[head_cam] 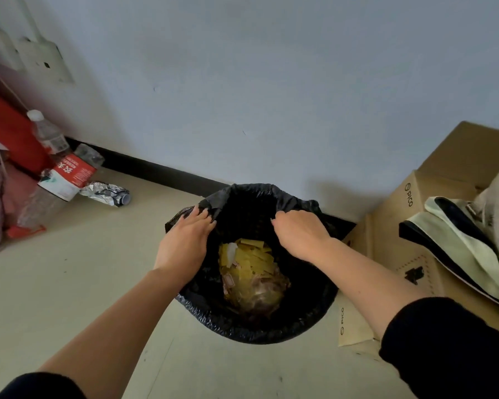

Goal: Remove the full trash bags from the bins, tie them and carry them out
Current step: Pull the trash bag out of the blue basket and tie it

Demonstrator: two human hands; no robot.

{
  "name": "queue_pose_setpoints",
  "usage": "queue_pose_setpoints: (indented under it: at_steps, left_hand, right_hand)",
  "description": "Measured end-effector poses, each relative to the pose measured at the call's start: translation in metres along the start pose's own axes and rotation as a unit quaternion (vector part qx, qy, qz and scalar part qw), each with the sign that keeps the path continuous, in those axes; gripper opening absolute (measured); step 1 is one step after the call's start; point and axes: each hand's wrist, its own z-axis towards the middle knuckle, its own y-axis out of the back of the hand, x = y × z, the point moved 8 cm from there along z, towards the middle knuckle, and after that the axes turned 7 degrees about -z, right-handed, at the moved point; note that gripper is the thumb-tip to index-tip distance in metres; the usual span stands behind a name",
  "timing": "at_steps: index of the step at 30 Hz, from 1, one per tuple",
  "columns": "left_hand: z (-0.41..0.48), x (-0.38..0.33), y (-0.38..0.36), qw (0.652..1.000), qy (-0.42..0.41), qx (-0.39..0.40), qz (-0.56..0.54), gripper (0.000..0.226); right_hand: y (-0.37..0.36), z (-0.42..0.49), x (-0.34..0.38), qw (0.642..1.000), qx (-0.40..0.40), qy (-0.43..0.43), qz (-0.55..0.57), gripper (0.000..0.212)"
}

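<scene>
Beige floor (84, 283), black trash bag (300, 321) standing on it, plastic bottles (67, 174) and crumpled foil (104, 192) well left of the bag, cardboard box (386, 243) just right of it

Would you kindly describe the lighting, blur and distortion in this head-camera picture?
Head view: soft, even light; a faint shadow falls on the wall right of the trash bag; the wide-angle lens bends the baseboard; the bottles at the left edge look blurred.

The box (386, 234) bears "PICO" beside a round logo twice, once on its upper side and once on a lower flap, while the lying bottle (69, 175) has a red label with white characters "农夫", its smaller print unreadable.
</scene>
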Motion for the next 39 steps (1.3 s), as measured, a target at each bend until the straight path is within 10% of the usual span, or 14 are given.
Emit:
queue_pose_setpoints:
  at_steps: [9,17,22,25,34,39]
  left_hand:
    - [-0.008,-0.020,-0.003,0.994,-0.004,0.056,-0.094,0.032]
    - [-0.025,-0.066,-0.014,0.987,-0.131,0.083,0.043,0.054]
    - [-0.057,-0.097,-0.063,0.941,-0.105,0.316,-0.056,0.044]
    - [-0.085,-0.104,-0.088,0.900,-0.104,0.420,-0.061,0.041]
    - [-0.098,-0.113,-0.093,0.890,-0.117,0.441,-0.016,0.055]
    - [-0.089,-0.108,-0.085,0.905,-0.081,0.412,-0.073,0.052]
  right_hand:
    - [-0.003,-0.026,0.005,0.973,0.033,0.013,0.229,0.012]
    - [0.021,-0.050,-0.039,0.976,0.022,-0.095,0.194,0.044]
    - [0.009,-0.078,-0.055,0.977,0.154,-0.140,-0.055,0.065]
    - [-0.013,-0.097,-0.056,0.950,0.255,-0.176,0.038,0.086]
    - [-0.021,-0.101,-0.042,0.962,0.212,-0.128,0.112,0.049]
    - [-0.019,-0.088,-0.013,0.909,0.184,-0.133,0.349,0.043]
